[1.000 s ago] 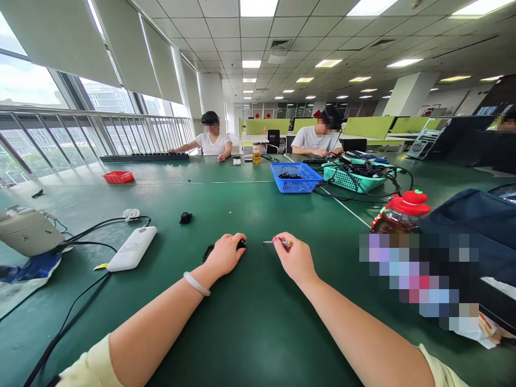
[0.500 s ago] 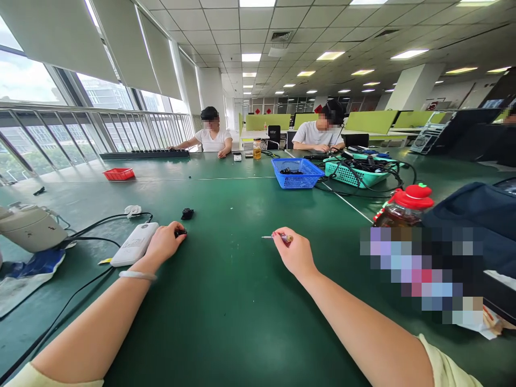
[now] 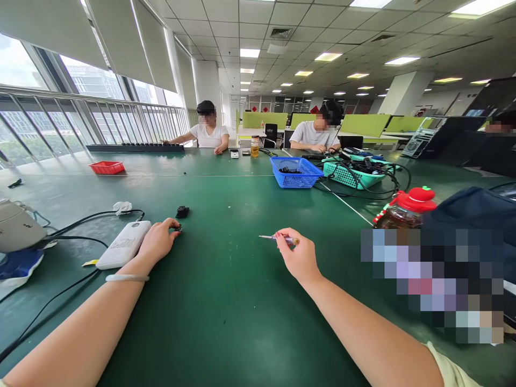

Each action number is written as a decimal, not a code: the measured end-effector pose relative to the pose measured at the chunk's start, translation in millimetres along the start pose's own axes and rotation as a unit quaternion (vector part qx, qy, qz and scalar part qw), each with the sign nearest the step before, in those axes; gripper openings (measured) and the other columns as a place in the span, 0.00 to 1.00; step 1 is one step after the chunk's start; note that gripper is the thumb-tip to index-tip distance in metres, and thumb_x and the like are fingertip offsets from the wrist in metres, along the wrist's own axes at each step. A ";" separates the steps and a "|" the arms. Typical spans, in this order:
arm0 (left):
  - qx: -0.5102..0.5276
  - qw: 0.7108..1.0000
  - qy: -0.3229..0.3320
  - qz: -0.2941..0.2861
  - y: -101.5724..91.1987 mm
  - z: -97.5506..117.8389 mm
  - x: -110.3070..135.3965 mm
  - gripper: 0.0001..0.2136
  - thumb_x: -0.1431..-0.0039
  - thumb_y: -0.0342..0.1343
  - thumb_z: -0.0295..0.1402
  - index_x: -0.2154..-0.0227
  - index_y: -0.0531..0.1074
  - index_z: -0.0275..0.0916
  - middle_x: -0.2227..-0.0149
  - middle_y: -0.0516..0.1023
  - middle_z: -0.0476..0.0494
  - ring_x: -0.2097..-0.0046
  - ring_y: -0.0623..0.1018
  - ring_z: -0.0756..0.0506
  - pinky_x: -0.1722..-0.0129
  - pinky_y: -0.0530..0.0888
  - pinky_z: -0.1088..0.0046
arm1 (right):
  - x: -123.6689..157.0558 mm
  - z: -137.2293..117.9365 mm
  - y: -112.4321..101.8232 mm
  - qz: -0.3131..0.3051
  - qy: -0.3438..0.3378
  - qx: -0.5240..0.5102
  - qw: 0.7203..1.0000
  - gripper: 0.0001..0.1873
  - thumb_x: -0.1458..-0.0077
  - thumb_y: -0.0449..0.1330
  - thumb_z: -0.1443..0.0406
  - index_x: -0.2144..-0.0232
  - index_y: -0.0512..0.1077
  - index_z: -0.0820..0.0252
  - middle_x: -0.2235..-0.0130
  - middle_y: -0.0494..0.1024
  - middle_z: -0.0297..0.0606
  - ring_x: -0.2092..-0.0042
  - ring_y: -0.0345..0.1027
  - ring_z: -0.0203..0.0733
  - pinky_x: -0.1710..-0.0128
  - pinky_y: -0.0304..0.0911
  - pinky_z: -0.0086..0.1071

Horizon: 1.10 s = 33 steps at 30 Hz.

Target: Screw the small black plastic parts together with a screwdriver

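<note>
My left hand is closed in a pinch on a small dark part, just above or on the green table. Most of that part is hidden by the fingers, so its kind does not show. Just beyond these fingertips lies a small black block-like piece. My right hand grips a slim screwdriver, whose metal shaft points left across the table. Beside my left wrist rests a white power bank with a cable at its far end.
Black cables run along the left. Ahead stand a blue basket, a green basket with tangled cables, and a red tray. A red-lidded bottle and a dark bag are at right. Two people sit across the table.
The view has shifted slightly. My left fingers have turned a little, and more of the small part shows at their tips. My right hand still holds the screwdriver, its pose nearly unchanged.
</note>
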<state>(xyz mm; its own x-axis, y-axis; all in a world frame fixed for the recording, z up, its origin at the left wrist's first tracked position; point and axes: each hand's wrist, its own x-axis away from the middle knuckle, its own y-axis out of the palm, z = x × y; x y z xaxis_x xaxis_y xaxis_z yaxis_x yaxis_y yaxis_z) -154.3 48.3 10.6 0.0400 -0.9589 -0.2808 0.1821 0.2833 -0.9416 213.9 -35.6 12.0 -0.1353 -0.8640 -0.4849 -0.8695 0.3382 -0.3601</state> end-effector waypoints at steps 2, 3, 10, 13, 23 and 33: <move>0.013 1.000 0.004 -0.002 1.2 -1.7 -0.3 0.18 0.41 0.50 0.35 0.48 0.70 0.41 0.53 0.80 0.40 0.48 0.74 0.37 0.49 0.70 0.63 | -0.1 1.1 1.2 0.000 -0.006 0.004 1.000 0.17 0.41 0.54 0.54 0.73 0.72 0.58 0.78 0.72 0.33 0.77 0.62 0.35 0.76 0.57 0.27; 0.014 1.000 0.008 -0.002 1.6 -2.4 -0.4 0.20 0.41 0.49 0.35 0.46 0.68 0.41 0.53 0.80 0.41 0.47 0.74 0.37 0.49 0.70 0.62 | -0.2 1.8 1.7 -0.001 -0.007 0.007 1.000 0.17 0.41 0.53 0.54 0.73 0.72 0.58 0.79 0.71 0.32 0.78 0.61 0.34 0.76 0.57 0.27; 0.003 1.000 0.028 -0.005 3.1 -6.4 -2.2 0.19 0.42 0.50 0.37 0.49 0.74 0.44 0.52 0.79 0.40 0.45 0.73 0.36 0.47 0.69 0.60 | -1.0 5.6 1.3 0.001 -0.010 0.022 1.000 0.18 0.40 0.53 0.54 0.73 0.72 0.59 0.80 0.70 0.32 0.78 0.62 0.35 0.77 0.56 0.27; 0.027 0.999 0.021 -0.002 1.7 -6.9 -2.1 0.18 0.43 0.50 0.38 0.52 0.73 0.43 0.53 0.79 0.41 0.46 0.73 0.37 0.47 0.70 0.60 | -0.2 5.1 -0.4 0.001 -0.011 0.020 1.000 0.17 0.41 0.53 0.54 0.73 0.72 0.59 0.80 0.70 0.32 0.78 0.63 0.35 0.77 0.56 0.27; 0.075 0.995 -0.045 0.043 -12.1 -8.2 4.8 0.17 0.47 0.52 0.43 0.57 0.70 0.41 0.53 0.79 0.39 0.50 0.76 0.36 0.54 0.73 0.61 | 2.3 3.7 -0.9 -0.009 -0.007 0.009 1.000 0.17 0.41 0.53 0.54 0.73 0.72 0.58 0.79 0.70 0.32 0.77 0.63 0.35 0.77 0.57 0.27; -0.027 0.998 0.039 -0.038 -38.3 -19.0 6.6 0.20 0.40 0.45 0.37 0.47 0.68 0.40 0.53 0.78 0.39 0.49 0.74 0.37 0.48 0.68 0.61 | 1.7 9.5 -0.1 -0.012 0.001 0.025 1.000 0.17 0.41 0.54 0.54 0.73 0.73 0.58 0.80 0.70 0.31 0.78 0.63 0.35 0.76 0.57 0.28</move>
<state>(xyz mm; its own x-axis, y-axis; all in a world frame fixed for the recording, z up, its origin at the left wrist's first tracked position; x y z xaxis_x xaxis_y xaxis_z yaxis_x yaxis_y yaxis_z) -179.7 31.4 41.3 -0.0493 -0.9743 -0.2197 0.1287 0.2120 -0.9688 218.3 -33.6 3.7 -0.1153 -0.8729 -0.4742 -0.8472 0.3356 -0.4119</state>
